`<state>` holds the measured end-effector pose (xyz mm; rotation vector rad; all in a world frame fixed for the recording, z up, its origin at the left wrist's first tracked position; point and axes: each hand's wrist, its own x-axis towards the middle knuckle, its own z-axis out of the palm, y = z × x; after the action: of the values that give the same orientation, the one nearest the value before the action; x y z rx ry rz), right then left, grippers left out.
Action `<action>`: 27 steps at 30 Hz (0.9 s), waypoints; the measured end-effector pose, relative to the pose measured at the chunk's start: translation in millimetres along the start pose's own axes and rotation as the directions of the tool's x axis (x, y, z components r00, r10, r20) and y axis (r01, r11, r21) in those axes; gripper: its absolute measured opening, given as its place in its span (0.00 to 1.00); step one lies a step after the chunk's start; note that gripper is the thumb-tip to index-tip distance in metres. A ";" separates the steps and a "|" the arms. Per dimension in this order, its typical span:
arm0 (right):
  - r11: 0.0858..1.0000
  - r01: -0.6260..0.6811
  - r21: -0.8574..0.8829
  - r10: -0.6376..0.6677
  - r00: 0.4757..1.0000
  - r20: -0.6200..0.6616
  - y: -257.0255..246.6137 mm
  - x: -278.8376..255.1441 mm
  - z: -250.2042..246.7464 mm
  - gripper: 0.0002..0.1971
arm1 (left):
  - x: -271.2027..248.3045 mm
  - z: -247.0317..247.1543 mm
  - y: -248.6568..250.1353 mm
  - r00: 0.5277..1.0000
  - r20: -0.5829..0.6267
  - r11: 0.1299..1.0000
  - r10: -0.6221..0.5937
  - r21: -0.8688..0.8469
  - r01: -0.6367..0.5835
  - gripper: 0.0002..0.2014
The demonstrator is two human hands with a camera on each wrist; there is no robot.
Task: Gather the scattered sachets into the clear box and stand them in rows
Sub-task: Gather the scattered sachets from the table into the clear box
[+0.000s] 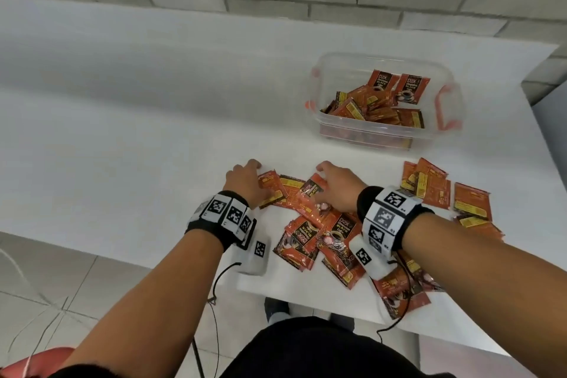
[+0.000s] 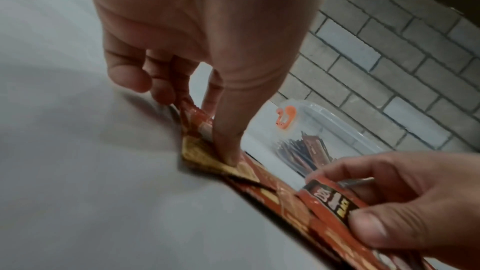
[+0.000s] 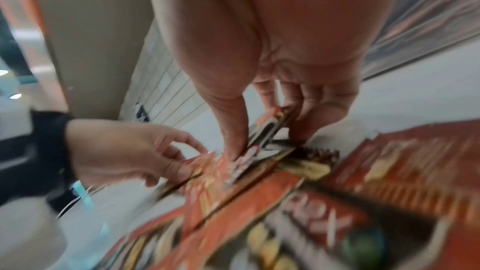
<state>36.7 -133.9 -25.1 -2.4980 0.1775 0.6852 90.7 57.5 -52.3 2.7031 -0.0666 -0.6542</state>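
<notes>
- Head view shows the sachets (image 1: 316,224) spread over the near edge of the table (image 1: 153,132), in a heap under my wrists and a smaller group to the right (image 1: 445,190).
- More sachets lie jumbled in the box (image 1: 383,95) further back on the right, with two propped up at the far wall; no rows yet, I judge.
- My left hand (image 1: 245,181) pinches the leftmost sachet (image 2: 202,151), thumb on its face and fingers curled behind its lifted edge.
- My right hand (image 1: 337,187) pinches a dark-topped sachet (image 3: 267,130) between thumb and fingers, raising it off the heap.
- They look light, thin and glossy, so I expect them to slide over one another and flex when squeezed.
- I would take each by a sealed edge, or gather several flat into a stack and grip across the faces.
- Standing them will need a neighbour or the box wall for support, I judge.
</notes>
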 end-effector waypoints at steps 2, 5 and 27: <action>0.998 -0.007 0.070 0.009 1.000 -0.020 3.6 1.6 -8.1 0.24 | 4.7 -5.2 -4.1 1.000 0.005 1.000 -0.007 -0.007 0.007 0.28; 0.971 -0.025 0.238 0.035 0.999 -0.035 12.8 -0.6 -20.4 0.09 | 7.1 -17.7 -12.6 0.999 0.021 0.995 0.035 -0.099 -0.032 0.17; 0.998 -0.069 -0.001 0.068 0.989 -0.129 10.7 -3.7 -19.5 0.27 | 6.2 -10.5 19.9 0.954 0.102 0.952 0.283 -0.152 -0.267 0.20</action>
<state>39.2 -153.4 -14.1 -2.5527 0.3108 0.5517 101.7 41.6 -39.2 2.4572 -0.4085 -0.7088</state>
